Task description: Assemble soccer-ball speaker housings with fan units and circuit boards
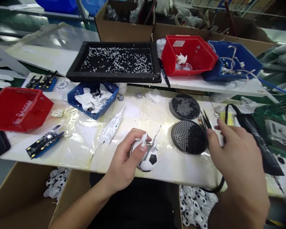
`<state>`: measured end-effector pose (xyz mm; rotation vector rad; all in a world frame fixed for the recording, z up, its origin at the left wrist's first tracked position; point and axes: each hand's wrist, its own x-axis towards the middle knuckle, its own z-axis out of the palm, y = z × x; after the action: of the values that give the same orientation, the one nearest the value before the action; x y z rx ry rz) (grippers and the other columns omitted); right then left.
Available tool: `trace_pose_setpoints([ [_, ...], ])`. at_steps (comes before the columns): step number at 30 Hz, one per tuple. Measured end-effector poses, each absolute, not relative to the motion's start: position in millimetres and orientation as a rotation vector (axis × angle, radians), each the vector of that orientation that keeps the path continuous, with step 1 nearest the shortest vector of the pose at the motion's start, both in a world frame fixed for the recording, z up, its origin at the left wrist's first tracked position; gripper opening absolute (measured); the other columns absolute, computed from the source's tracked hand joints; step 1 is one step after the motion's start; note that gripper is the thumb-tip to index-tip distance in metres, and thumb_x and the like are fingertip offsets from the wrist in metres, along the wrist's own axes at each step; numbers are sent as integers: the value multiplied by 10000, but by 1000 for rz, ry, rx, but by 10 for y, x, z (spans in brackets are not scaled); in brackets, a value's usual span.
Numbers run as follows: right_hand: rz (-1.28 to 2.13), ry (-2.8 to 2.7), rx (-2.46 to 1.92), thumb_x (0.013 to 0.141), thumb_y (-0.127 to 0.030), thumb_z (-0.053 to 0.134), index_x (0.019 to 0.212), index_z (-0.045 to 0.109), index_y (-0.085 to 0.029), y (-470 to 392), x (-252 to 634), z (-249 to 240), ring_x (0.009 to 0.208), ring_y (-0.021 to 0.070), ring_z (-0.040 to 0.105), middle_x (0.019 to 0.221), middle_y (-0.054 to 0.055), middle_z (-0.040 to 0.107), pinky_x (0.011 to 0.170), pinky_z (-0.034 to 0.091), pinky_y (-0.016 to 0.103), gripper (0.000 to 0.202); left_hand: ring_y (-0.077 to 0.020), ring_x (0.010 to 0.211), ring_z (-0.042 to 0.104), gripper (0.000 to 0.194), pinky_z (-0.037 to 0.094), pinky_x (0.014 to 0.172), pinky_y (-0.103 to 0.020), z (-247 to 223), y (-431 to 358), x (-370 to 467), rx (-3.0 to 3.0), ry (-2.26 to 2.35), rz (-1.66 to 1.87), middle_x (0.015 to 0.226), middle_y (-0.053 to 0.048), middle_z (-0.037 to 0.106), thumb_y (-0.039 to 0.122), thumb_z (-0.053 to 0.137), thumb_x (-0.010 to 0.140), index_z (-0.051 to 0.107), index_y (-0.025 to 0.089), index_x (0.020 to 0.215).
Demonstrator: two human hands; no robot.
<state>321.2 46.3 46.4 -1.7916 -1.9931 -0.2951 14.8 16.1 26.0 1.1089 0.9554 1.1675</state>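
Note:
My left hand (127, 159) is closed around a small white-and-black toy football (149, 160) above the front of the table. A white piece (144, 139) with thin parts sticks up from the ball's top by my thumb and fingertips; its exact shape is unclear. On the right, my right hand (233, 152) has thumb and fingers at the rear end of dark tweezers (207, 121), whose points face away from me. Close by are two round grey dishes, the nearer one (189, 137) and the farther one (184, 107), both holding small black pieces in perforated faces.
A white tube (112, 127) and a circuit board (45, 143) lie to the left. Behind stand a blue bin (95, 113), a black tray (114, 76) of small white pieces and a red bin (193, 54). A black cable (226, 111) loops at right. Boxes below hold footballs (197, 206).

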Motion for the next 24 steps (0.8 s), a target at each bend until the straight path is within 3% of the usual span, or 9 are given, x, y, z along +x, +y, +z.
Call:
trace_pose_setpoints([
  [2,-137,-1979,-1720,1081,-411,701,1655,553,-225,289,2872,532,998,324,757,1351,193,735,886,640,519,622,-189,852,584,244,503,730,-301,243,108,206,997,900,1154,1054,-41,662,477,619,1127,725,262,1171],
  [3,186,-1982,-1540,1050,-435,756,1721,458,-275,189,2680,557,1061,315,772,1475,180,687,846,680,477,752,-183,830,570,248,497,713,-297,241,84,234,954,875,1157,1027,-37,656,481,608,1132,717,262,1176],
  [4,497,-2006,-1347,1015,-491,800,1782,318,-296,94,2491,570,1250,354,745,1610,183,601,871,711,483,927,-179,814,561,246,497,708,-295,242,66,259,920,855,1168,1000,-31,650,479,599,1138,709,264,1185],
  [5,638,-2050,-1233,960,-567,858,1790,282,-315,14,2319,568,1382,375,692,1671,168,557,949,717,506,1042,-175,798,555,237,496,706,-294,247,52,276,897,838,1180,969,-24,644,472,594,1142,702,267,1193],
  [8,795,-1972,-1156,939,-496,905,1704,431,-371,-115,1985,491,1454,331,657,1631,107,612,1023,721,462,909,-162,742,522,214,474,677,-298,268,38,269,897,848,1209,910,-9,605,457,607,1140,689,260,1145],
  [11,949,-1812,-1163,962,-343,885,1627,518,-391,-136,1903,386,1422,301,667,1576,98,623,935,742,383,761,-158,759,525,227,469,672,-297,285,29,210,956,925,1245,940,-12,591,462,640,1122,680,246,1065],
  [19,1135,-1562,-1092,905,-186,878,1468,563,-385,-168,1850,298,1340,277,717,1411,91,668,926,734,348,675,-193,993,672,237,541,862,-316,226,-28,207,962,974,1320,1086,-38,678,447,603,1149,705,238,1104],
  [24,1151,-1529,-1088,867,-173,873,1380,587,-357,-143,1853,292,1205,267,779,1322,80,717,835,730,323,615,-209,937,633,255,518,821,-338,182,-39,198,1020,1000,1264,1057,-46,672,473,612,1136,697,237,1088],
])
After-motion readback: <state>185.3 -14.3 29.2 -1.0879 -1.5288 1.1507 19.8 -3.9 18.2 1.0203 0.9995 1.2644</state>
